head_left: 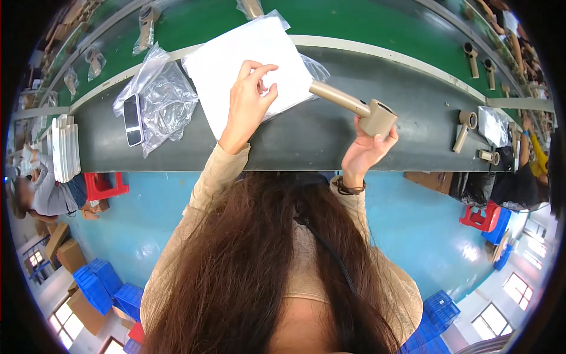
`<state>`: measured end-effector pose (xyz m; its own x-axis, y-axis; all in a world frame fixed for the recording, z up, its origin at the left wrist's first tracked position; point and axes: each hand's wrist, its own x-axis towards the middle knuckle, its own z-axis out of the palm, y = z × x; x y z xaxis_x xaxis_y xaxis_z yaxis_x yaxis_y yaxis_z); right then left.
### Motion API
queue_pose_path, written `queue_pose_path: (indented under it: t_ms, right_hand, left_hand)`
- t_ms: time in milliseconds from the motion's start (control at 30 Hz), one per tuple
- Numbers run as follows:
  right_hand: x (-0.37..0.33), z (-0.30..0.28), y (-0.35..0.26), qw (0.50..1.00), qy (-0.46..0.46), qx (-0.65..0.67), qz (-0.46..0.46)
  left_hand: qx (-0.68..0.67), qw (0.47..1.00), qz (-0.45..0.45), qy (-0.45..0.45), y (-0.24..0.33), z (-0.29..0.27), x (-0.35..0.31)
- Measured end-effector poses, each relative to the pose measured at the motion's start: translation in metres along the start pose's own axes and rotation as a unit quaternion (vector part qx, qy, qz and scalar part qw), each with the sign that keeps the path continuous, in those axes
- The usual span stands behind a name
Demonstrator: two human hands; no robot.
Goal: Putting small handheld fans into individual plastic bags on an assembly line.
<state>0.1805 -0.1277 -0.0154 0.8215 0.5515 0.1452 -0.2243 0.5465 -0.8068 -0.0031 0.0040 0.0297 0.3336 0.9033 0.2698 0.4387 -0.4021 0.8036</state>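
My right hand (365,154) grips a tan hair dryer (339,97) by its round head, with the fingers around the barrel's underside. The dryer's handle points up and left, its end at the right edge of a stack of white sheets or bags (218,65). Above that stack is my left hand (249,100), its fingers bent and thumb and forefinger apart. Nothing shows between them. Whether the left fingertips touch the white stack cannot be told.
Crumpled clear plastic bags (168,97) and a phone (132,120) lie left on the dark bench. White panels (65,147) stand at its far left. Further dryers (466,127) rest at the right. Bagged dryers (146,26) sit on the green belt (348,20) beyond. People sit at both sides.
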Motion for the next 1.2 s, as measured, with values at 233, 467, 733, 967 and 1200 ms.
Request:
queue_pose_path:
  t_ms: [233,467,733,967,1200]
  right_hand:
    - [-0.005,0.016,0.006,0.999,-0.04,-0.003,0.004]
    - [-0.01,0.024,0.003,0.989,-0.104,-0.1,-0.042]
    - [-0.008,0.028,0.018,0.958,-0.201,-0.166,-0.121]
    - [0.012,0.046,0.005,0.861,-0.344,-0.31,-0.212]
    - [0.022,0.082,-0.029,0.765,-0.397,-0.436,-0.258]
  left_hand:
    - [0.018,0.998,0.015,-0.058,0.007,-0.007,-0.004]
    - [-0.038,0.992,0.036,-0.118,0.025,-0.008,-0.001]
    - [-0.191,0.956,0.059,-0.216,0.031,-0.002,0.005]
    - [-0.257,0.964,-0.002,-0.069,0.031,-0.004,0.013]
    - [-0.103,0.989,0.1,0.048,0.054,-0.008,0.006]
